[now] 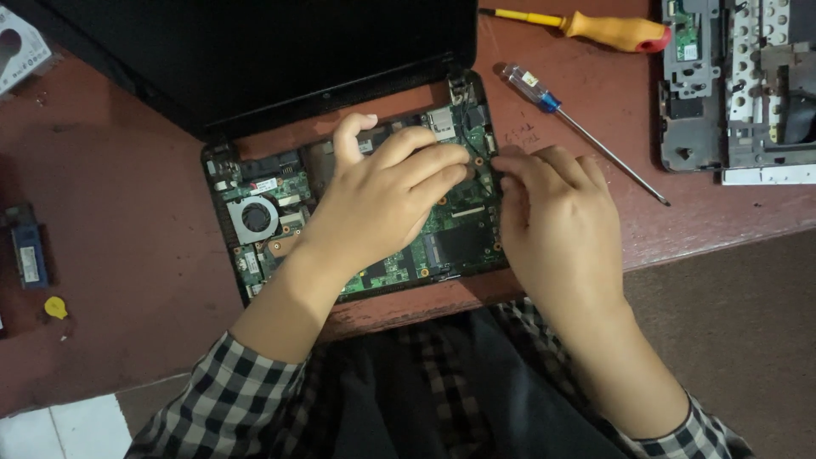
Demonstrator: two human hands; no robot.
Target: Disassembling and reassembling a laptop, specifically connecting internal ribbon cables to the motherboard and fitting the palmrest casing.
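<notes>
An opened small laptop base lies on the red-brown table with its green motherboard (pixel 280 191) bare and a round cooling fan (pixel 254 218) at the left. Its black screen lid (pixel 255 51) is folded back beyond it. My left hand (pixel 387 200) rests flat on the middle of the board, fingers spread toward the right edge. My right hand (pixel 552 217) presses its fingertips against the right edge of the base, touching the left hand's fingertips. What lies under the fingers is hidden.
A blue-handled screwdriver (pixel 578 127) lies right of the laptop, and a yellow-and-red screwdriver (pixel 595 27) farther back. A removed grey laptop frame (pixel 731 85) sits at the far right. A memory module (pixel 28 255) and a yellow coin cell (pixel 56 307) lie at the left.
</notes>
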